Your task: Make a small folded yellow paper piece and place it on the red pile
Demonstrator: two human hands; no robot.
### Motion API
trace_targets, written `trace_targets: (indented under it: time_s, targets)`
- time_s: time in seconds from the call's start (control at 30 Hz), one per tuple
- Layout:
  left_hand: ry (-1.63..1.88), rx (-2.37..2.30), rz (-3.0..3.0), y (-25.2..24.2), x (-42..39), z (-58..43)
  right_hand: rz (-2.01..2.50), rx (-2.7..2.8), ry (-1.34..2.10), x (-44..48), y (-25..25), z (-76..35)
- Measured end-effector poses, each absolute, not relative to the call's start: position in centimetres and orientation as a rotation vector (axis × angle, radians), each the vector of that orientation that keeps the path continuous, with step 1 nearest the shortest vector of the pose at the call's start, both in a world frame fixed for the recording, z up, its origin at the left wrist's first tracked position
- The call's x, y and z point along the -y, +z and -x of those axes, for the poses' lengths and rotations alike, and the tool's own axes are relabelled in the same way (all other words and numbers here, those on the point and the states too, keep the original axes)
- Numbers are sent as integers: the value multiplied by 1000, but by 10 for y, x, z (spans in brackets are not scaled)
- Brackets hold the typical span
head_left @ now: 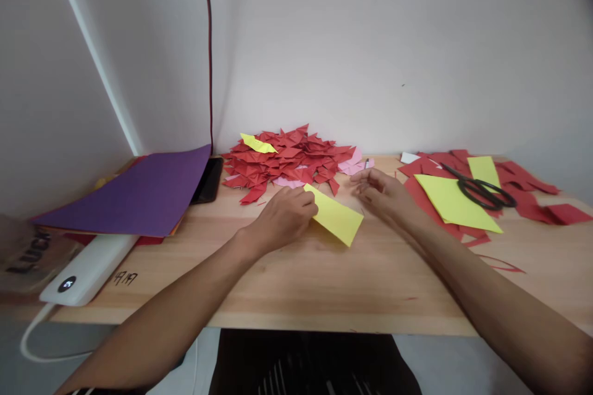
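My left hand [286,217] pinches one end of a yellow paper rectangle [337,217], which slants down to the right above the wooden table [278,287]. To the right of that paper, my right hand [377,190] is raised with its fingers loosely bent and apart, touching no paper that I can see. Behind both hands lies a heap of folded red paper pieces [291,157], with one folded yellow piece [258,144] on top. Pink folded pieces [356,162] show at the heap's right edge.
On the right, black-handled scissors [486,194] lie over yellow sheets [456,202] and red paper scraps [528,176]. At left, purple paper [134,191] covers part of a white power bank [88,271] with a cable; a black phone [208,180] is beside it. A wall stands behind.
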State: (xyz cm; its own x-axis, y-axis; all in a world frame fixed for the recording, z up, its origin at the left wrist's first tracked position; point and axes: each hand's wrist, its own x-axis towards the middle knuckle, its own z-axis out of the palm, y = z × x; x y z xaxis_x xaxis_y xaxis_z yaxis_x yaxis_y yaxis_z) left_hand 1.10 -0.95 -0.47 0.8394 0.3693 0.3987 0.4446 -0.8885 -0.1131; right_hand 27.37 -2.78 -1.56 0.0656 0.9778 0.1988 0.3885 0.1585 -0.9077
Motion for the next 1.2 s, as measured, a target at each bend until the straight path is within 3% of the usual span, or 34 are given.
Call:
trace_targets:
  time_s: [0.13,0.47,0.97,1.2]
  targets:
    - [-346,644,2865,-6,15,-15,1404,1509,798,29,-17,-273]
    - [-212,727,2891,-5,29,-24,1434,1772,908,35,-11,-273]
    - [-217,1228,3042,10,35,-22,1539,2222,981,51,22,-284]
    - [-203,1282,3158,14,38,-22,1531,2154,800,46,1,-278]
